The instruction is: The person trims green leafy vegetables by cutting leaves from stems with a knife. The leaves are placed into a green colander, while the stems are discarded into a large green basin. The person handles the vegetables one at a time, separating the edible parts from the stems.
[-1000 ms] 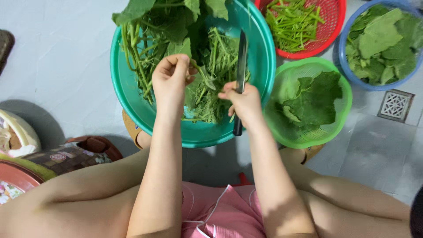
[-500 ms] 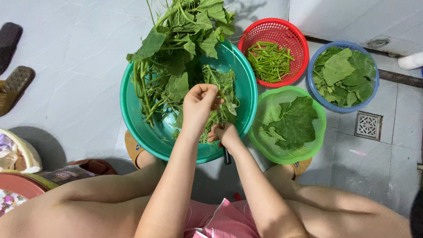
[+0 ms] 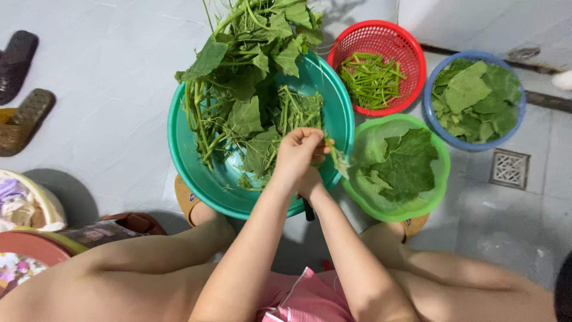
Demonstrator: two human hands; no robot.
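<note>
- Head view, against the frame half a second back: layout unchanged, with the teal basin (image 3: 196, 173), red basket (image 3: 411, 59), green bowl (image 3: 441, 185) and blue bowl (image 3: 432, 89) in the same order on the tiled floor.
- Both hands still joined at the basin's near right rim; left hand now a little further toward the green bowl than before.
- Knife handle (image 3: 307, 210) still poking out dark below the hands, as in the earlier frame; blade hidden now, whereas a second ago visible upright over the basin.
- Left hand (image 3: 300, 152): forearm raised from lower left, fingers curled shut and pinched on a leafy green stem (image 3: 333, 156) trailing toward the green bowl.
- Right hand (image 3: 311, 186): tucked directly under the left, largely covered by it, wrapped round the knife handle; exact finger positions not discernible.
- Heap of vine greens (image 3: 244, 95) filling the teal basin and spilling over its far rim.
- Trimmed green stalks (image 3: 372, 74) lying in the red basket; broad flat leaves (image 3: 408, 164) in the green bowl; more leaves (image 3: 476, 98) in the blue bowl.
- Sandals (image 3: 24, 89) at far left on the floor, well apart from the basin.
- Floor drain (image 3: 508, 169) just right of the green bowl.
</note>
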